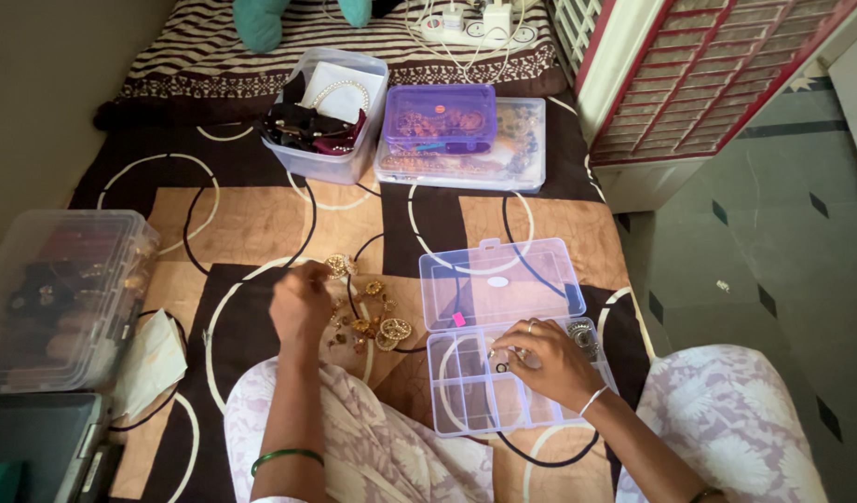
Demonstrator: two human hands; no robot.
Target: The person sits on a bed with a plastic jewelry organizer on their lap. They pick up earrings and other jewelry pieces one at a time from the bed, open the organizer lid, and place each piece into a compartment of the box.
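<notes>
My left hand [300, 303] hovers over a heap of gold-coloured earrings and jewellery [368, 315] on the patterned mat, its fingers pinched on a round gold piece [337, 265]. My right hand [543, 359] rests inside a clear compartmented organiser box [466, 396], fingertips on a small dark ring-shaped piece [501, 365]. The box's clear lid [498, 279] stands open behind it. A round silver piece [582, 335] lies in a right-hand compartment.
A purple-lidded box [440, 116] sits on a flat clear box [522, 154] at the back, next to a clear tub of jewellery [328, 116]. A large clear container [61, 293] stands left. A red-framed cooler [689, 74] is at right, a power strip [470, 23] beyond.
</notes>
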